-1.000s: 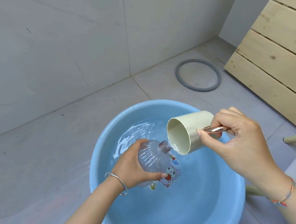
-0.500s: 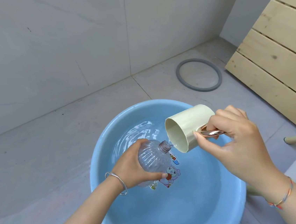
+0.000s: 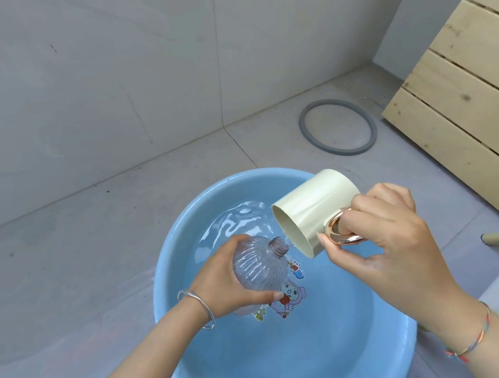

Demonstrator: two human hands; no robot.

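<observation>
Grey tiled floor (image 3: 64, 254), blue basin (image 3: 260, 360) holding water, grey ring (image 3: 343, 152) beyond, wooden panel (image 3: 464, 104) standing right

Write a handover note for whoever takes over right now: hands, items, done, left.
Left hand: grips the bottle, which is tilted and uncapped, with its neck toward the mug lip.
Right hand: holds the mug by its gold handle. The mug is tipped, its mouth down over the bottle neck.
Both are held over the blue basin, which has water in it.
Done: the mug is lined up and tipped, and a thin trickle seems to reach the neck.
Left: probably finish the pour and level the mug. The bottle's fill level is unclear.
</observation>
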